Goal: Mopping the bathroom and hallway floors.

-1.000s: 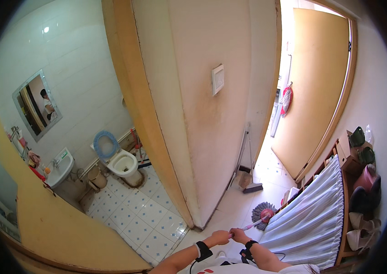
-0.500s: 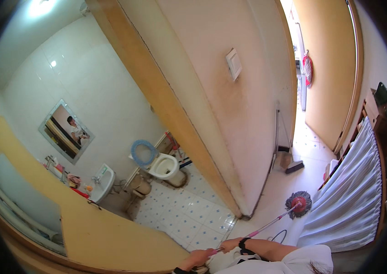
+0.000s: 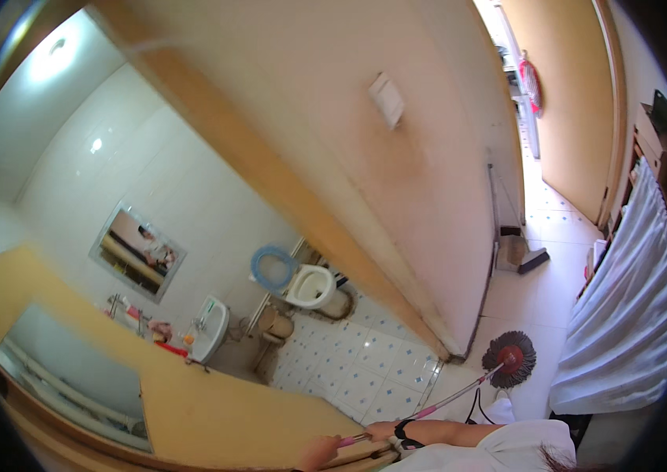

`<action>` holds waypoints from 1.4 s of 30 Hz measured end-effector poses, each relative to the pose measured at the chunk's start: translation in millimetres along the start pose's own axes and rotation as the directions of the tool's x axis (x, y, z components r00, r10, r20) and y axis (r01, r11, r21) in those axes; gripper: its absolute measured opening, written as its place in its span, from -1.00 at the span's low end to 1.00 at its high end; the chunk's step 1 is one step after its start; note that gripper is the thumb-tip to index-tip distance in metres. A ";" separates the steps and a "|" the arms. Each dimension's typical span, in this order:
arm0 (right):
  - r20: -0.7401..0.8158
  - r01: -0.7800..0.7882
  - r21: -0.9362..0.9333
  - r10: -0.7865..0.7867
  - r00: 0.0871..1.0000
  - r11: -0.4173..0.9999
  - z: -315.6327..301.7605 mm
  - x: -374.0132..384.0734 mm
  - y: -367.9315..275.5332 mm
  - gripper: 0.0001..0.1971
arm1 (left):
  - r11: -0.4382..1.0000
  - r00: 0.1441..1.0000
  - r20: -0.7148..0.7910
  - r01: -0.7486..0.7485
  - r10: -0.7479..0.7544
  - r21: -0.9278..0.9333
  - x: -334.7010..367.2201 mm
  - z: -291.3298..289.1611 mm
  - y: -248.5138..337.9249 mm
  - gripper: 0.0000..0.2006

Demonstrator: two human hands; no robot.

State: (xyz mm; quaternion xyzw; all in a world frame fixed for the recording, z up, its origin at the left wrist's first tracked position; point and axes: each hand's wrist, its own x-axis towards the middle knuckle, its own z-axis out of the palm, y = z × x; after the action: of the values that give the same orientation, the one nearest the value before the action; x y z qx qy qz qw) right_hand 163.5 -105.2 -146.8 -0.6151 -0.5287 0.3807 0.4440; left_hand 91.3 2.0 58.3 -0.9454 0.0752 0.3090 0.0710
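Both my hands are closed round the pink-and-silver handle of a mop (image 3: 450, 400). My left hand (image 3: 322, 451) grips it near its upper end, low in the picture beside the yellow door. A little further down the handle is my right hand (image 3: 381, 430), with a black band (image 3: 402, 432) on its wrist. The handle slants away to the right. Its round head, with a red centre and dark grey strands (image 3: 513, 359), lies spread on the pale tiled floor between the wall corner and a white curtain (image 3: 624, 315).
A yellow door (image 3: 231, 409) stands at left by a bathroom with a sink (image 3: 210, 330) and a toilet (image 3: 311, 287). A broom (image 3: 534, 261) and dustpan (image 3: 512, 250) lean against the wall ahead. Beyond them is another yellow door (image 3: 573, 110). My white shoe (image 3: 500, 407) is near the mop head.
The view has turned, so the room sits further right in it. Against the floor, the mop head has shifted left, away from the curtain and closer to the wall corner. Both hands keep their hold.
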 end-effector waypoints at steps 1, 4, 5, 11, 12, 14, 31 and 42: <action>-0.012 -0.005 0.005 0.005 1.000 1.000 -1.5 -11.4 10.2 -0.81 | 1.000 1.000 0.004 -0.012 0.012 0.007 13.6 8.1 7.4 -0.81; -0.159 -0.239 -0.055 0.228 0.961 0.969 -44.3 -51.5 32.4 -0.79 | 0.997 0.990 -0.129 -0.055 0.062 0.062 86.9 17.0 19.1 -0.84; -0.189 -0.277 -0.066 0.260 0.947 0.959 -59.2 -69.9 36.6 -0.79 | 0.989 0.977 -0.178 -0.101 0.120 0.109 112.1 17.2 25.4 -0.83; -0.543 -0.535 -0.121 0.396 0.741 0.836 -119.0 -204.8 80.7 -0.79 | 0.946 0.910 -0.280 -0.256 0.305 0.198 200.5 -35.5 157.0 -0.89; -0.539 -0.592 -0.122 0.447 0.714 0.797 -126.1 -222.8 81.0 -0.79 | 0.949 0.904 -0.303 -0.254 0.302 0.186 210.4 -37.8 174.1 -0.89; -0.539 -0.682 -0.132 0.525 0.659 0.719 -131.3 -249.7 82.2 -0.79 | 0.926 0.875 -0.312 -0.323 0.371 0.195 220.5 -32.6 201.8 -0.89; -0.123 -0.237 -0.201 0.216 0.969 0.950 -35.5 -72.2 71.5 -0.87 | 0.988 0.990 -0.067 -0.116 0.123 0.104 131.3 83.8 24.5 -0.82; -0.173 0.195 0.078 -0.179 0.968 0.978 -13.4 20.2 -6.7 -0.88 | 0.990 0.999 0.024 0.024 -0.027 0.137 92.4 80.5 -33.1 -0.82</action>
State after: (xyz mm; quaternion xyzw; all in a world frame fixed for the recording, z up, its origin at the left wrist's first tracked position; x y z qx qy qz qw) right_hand 177.0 -86.9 -136.2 -0.5699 -0.5273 0.3096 0.5489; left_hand 124.9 39.9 -58.1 -0.9351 0.0831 0.3146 0.1405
